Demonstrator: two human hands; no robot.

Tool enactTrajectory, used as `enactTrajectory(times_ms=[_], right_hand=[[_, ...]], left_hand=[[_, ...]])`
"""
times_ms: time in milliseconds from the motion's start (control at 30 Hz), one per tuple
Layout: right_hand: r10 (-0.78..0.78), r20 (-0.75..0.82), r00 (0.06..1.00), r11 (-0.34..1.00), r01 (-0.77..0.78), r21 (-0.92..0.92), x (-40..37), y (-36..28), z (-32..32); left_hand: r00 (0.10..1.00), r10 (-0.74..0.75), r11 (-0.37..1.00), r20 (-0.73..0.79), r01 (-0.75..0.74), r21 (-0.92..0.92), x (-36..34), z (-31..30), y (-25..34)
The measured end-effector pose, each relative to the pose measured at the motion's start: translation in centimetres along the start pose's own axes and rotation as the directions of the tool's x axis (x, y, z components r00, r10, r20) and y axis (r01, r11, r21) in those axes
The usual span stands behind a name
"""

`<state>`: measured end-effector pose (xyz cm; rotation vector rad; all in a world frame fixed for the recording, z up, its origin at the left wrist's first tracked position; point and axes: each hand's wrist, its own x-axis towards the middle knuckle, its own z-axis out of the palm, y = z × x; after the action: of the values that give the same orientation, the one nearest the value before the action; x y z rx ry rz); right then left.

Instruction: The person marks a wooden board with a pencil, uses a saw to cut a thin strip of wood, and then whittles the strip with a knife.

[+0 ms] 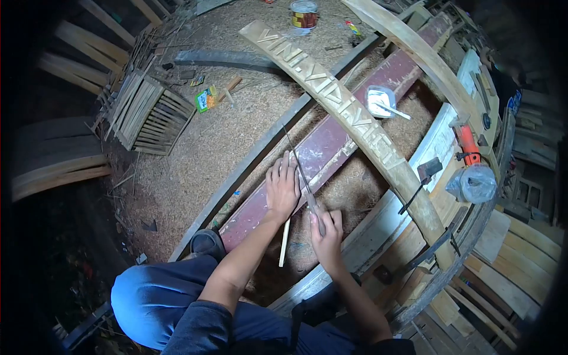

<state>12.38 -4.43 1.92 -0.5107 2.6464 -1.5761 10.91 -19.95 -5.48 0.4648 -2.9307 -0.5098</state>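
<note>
Pressing down on the maroon plank [313, 154], the left hand [283, 190] lies over a thin wooden strip [284, 244], its fingers stretched out and close together rather than curled. The strip's near end juts past the plank's right-hand edge, over the gap beside it. The right hand [327, 238] has its fingers wrapped round the handle of a narrow-bladed saw [299, 164], whose blade slants forward over the plank, just beside the left fingertips. Whether its teeth touch the strip cannot be told.

The visible part of the strip looks to be in one piece, so any cut there seems barely begun, if at all; the part beneath the hand is hidden. Across the plank, farther forward, runs a curved beam [414, 198] with raised wooden letters [322, 84] already in place along much of its length. Its stretch nearest the person's right side is bare, and whether that counts as unfinished is unclear. Past the beam, a tub of white paste [380, 99] sits by the plank's right-hand edge, a stick [395, 110] resting in it.
</note>
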Motion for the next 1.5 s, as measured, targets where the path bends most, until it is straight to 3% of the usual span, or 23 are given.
enactTrajectory(times_ms=[100, 200, 367, 500, 733, 833, 1000, 1067, 1267, 1500], right_hand=[[0.063, 0.023, 0.998, 0.998, -0.062, -0.029, 0.9, -0.2, 0.1], [0.022, 0.055, 0.998, 0.999, -0.021, -0.035, 3.6, -0.2, 2.3], [0.052, 0.073, 0.996, 0.998, -0.049, -0.046, -0.6, -0.3, -1.2], [0.054, 0.101, 0.993, 0.996, -0.047, -0.071, 2.3, -0.3, 0.6], [0.031, 0.066, 0.997, 0.999, -0.028, -0.043, -0.2, -0.3, -0.7], [0.047, 0.014, 0.999, 0.999, -0.047, -0.012, 0.9, -0.7, 0.2], [-0.013, 0.022, 1.0, 0.999, 0.014, -0.038, 3.7, 0.4, 1.9], [0.029, -0.071, 0.997, 0.997, -0.024, 0.071, 3.9, 1.0, 1.2], [0.042, 0.02, 0.999, 0.999, -0.042, 0.001, 4.0, -0.4, 3.8], [0.05, 0.051, 0.997, 0.998, -0.048, -0.038, -0.2, -0.3, -0.3]], left_hand=[[1.0, -0.007, 1.0, 0.023, 0.007, 0.01, -0.2, -0.3, 0.4], [0.999, -0.011, 1.0, 0.046, 0.01, 0.026, -0.1, -0.2, 0.1], [0.999, -0.024, 1.0, 0.029, 0.025, -0.01, 0.1, -0.2, 0.3], [0.999, -0.018, 1.0, 0.048, 0.017, 0.009, 0.1, -0.4, 0.3], [0.999, -0.026, 0.998, -0.025, 0.025, -0.058, 0.2, -0.2, 0.1], [1.0, -0.016, 1.0, 0.013, 0.016, 0.024, 0.0, 0.0, 0.3], [0.996, 0.015, 1.0, 0.086, -0.014, -0.012, -0.1, -0.1, 0.0], [0.998, 0.067, 0.998, 0.0, -0.067, 0.014, 0.0, 0.2, 0.1], [0.999, 0.014, 0.999, 0.041, -0.012, -0.051, 0.1, -0.3, -0.3], [1.0, -0.003, 0.997, -0.016, 0.002, -0.074, 0.1, 0.1, 0.1]])
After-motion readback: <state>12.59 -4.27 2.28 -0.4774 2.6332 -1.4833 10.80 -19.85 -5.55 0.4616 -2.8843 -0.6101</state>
